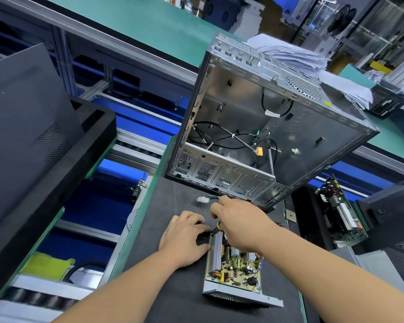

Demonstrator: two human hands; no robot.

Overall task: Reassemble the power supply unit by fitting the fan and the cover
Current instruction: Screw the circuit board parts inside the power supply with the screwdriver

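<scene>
Both forearms reach in from the bottom of the frame and meet at the far end of the open power supply unit (233,269), which lies low and centre-right on a dark mat (173,287), its circuit board (238,266) and a finned heat sink (216,252) exposed with no cover on. The left hand (184,238) lies knuckles-up at the unit's upper left corner, fingers curled down against a black part there that its palm mostly hides — whether it truly grips that part I cannot tell. The right hand (238,220) crosses over the unit's far end, wrist bent, fingers closed round a wire bundle (214,197) that runs out to a white connector (202,199) lying on the mat just above the hands. Just beyond the connector stands an empty computer case (266,127), tilted, its open side facing the camera and its lower edge near the right hand's knuckles, so room is tight upward. Bare mat stretches to the left of the left hand as far as the green table edge (135,241), and also below the unit. A dark panel (28,108) leans at the left of the frame, a stack of papers (296,54) sits at the upper right, and a bare circuit card (341,210) lies at the right edge
</scene>
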